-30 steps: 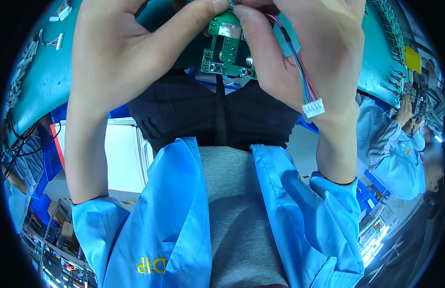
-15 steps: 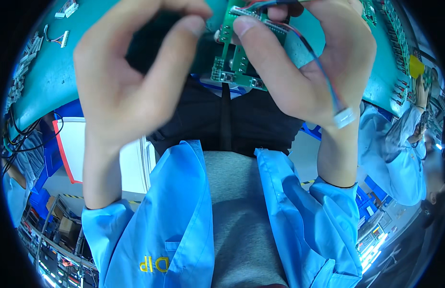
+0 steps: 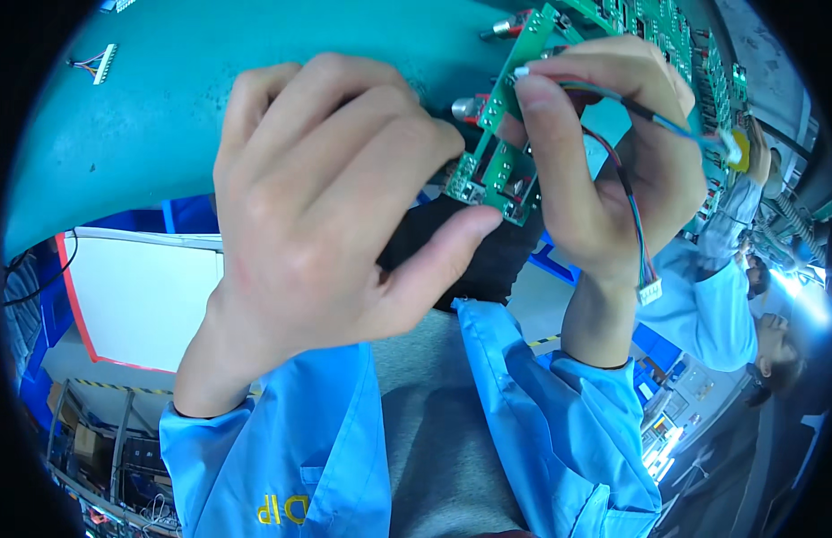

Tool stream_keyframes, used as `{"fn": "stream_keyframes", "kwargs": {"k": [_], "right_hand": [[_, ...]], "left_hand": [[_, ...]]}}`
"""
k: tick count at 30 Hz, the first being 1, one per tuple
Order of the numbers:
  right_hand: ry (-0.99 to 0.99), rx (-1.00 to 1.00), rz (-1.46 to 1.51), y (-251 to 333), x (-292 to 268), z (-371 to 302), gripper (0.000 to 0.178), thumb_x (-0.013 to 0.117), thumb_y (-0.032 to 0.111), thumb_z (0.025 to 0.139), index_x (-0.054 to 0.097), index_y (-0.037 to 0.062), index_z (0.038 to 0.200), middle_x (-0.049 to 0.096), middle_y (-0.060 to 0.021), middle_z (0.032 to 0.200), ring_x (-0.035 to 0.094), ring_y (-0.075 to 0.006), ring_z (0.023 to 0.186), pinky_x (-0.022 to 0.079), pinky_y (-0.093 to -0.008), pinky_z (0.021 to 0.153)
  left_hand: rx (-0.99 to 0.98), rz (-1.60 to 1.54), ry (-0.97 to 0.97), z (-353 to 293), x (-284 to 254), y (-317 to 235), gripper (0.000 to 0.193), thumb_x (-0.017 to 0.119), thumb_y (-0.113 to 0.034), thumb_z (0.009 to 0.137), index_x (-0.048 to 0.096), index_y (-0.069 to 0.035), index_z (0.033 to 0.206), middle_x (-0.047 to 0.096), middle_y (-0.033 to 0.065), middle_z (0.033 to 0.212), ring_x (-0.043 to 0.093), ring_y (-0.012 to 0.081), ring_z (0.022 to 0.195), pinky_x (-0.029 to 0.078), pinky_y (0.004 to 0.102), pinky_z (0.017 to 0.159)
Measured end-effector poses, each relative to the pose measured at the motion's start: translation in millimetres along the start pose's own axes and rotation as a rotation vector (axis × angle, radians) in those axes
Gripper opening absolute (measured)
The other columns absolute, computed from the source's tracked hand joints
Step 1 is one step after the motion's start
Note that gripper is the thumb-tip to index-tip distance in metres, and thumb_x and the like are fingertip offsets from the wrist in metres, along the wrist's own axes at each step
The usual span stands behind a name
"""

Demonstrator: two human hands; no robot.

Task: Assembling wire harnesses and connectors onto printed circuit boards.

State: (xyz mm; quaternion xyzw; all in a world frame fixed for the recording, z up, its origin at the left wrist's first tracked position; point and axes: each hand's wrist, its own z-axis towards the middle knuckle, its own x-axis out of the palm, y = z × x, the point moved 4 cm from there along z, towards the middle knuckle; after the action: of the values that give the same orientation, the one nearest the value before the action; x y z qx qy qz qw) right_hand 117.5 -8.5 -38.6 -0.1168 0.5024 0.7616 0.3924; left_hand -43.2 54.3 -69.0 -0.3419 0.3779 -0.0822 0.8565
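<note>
My right hand [image 3: 604, 152] grips a green circuit board [image 3: 498, 112], its thumb pressed beside a small white connector on the board's edge. From there a bundle of coloured wires [image 3: 624, 179] loops over the hand, and a loose white plug [image 3: 650, 291] hangs by the wrist. Another wire end passes above the fingers. Metal-tipped red parts [image 3: 468, 108] stick out at the board's left side. My left hand [image 3: 317, 197] is at the board's near end, with its bent index finger and thumb tip against the edges; its other fingers curl and their tips are partly hidden.
A green-topped bench [image 3: 147, 143] spans the far side, with a short wire connector [image 3: 105, 65] at its left. Many circuit boards [image 3: 667, 45] line the right. Below the bench sits a red-edged white panel [image 3: 138, 300]. A co-worker in a blue sleeve [image 3: 703, 309] is at right.
The board has moved right and nearer and turned, held in my right hand. My left hand has swung from a pinch beside it to the board's near end. The view has shifted right.
</note>
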Motion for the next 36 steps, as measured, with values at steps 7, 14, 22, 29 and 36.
{"fn": "stream_keyframes", "kwargs": {"k": [7, 14, 22, 29, 36], "right_hand": [[0.088, -0.154, -0.351, 13, -8, -10, 0.014, 0.072, -0.003, 0.077, 0.069, 0.0027, 0.09, 0.068, -0.0088, 0.086, 0.059, -0.0197, 0.079, 0.045, -0.0314, 0.082], [0.26, -0.108, -0.325, 19, -15, -11, 0.015, 0.072, 0.001, 0.073, 0.069, 0.0035, 0.087, 0.067, -0.0093, 0.085, 0.057, -0.02, 0.08, 0.044, -0.033, 0.083], [0.363, -0.059, -0.332, 24, -12, -6, 0.018, 0.073, 0.003, 0.07, 0.069, 0.0043, 0.087, 0.066, -0.0086, 0.084, 0.055, -0.021, 0.079, 0.043, -0.0352, 0.083], [0.27, -0.072, -0.172, 16, -22, -14, 0.018, 0.073, 0.003, 0.07, 0.07, 0.0045, 0.088, 0.065, -0.008, 0.084, 0.056, -0.0214, 0.079, 0.041, -0.0349, 0.085], [0.241, -0.147, -0.354, 21, -16, -9, 0.018, 0.073, 0.004, 0.071, 0.07, 0.0038, 0.089, 0.066, -0.0082, 0.085, 0.057, -0.0213, 0.08, 0.043, -0.0351, 0.083]], "left_hand": [[-0.013, -0.052, -0.072, -4, 4, -9, 0.026, 0.078, -0.027, 0.073, 0.07, -0.006, 0.086, 0.068, 0.0056, 0.084, 0.065, 0.027, 0.091, 0.044, 0.0416, 0.088], [-0.105, -0.11, -0.118, -14, 11, -17, 0.025, 0.076, -0.031, 0.075, 0.07, -0.008, 0.082, 0.066, 0.0044, 0.083, 0.065, 0.0256, 0.09, 0.043, 0.0437, 0.085], [-0.097, -0.098, -0.106, -22, 12, -13, 0.025, 0.077, -0.032, 0.076, 0.07, -0.009, 0.082, 0.066, 0.0041, 0.082, 0.065, 0.0253, 0.087, 0.043, 0.0454, 0.084], [-0.107, -0.1, -0.119, -23, 11, -17, 0.026, 0.077, -0.034, 0.077, 0.07, -0.009, 0.082, 0.066, 0.0043, 0.083, 0.065, 0.0257, 0.088, 0.043, 0.0454, 0.084], [-0.098, -0.113, -0.051, -14, 6, -16, 0.026, 0.078, -0.032, 0.077, 0.07, -0.008, 0.085, 0.066, 0.0053, 0.084, 0.064, 0.026, 0.09, 0.044, 0.0443, 0.085]]}}
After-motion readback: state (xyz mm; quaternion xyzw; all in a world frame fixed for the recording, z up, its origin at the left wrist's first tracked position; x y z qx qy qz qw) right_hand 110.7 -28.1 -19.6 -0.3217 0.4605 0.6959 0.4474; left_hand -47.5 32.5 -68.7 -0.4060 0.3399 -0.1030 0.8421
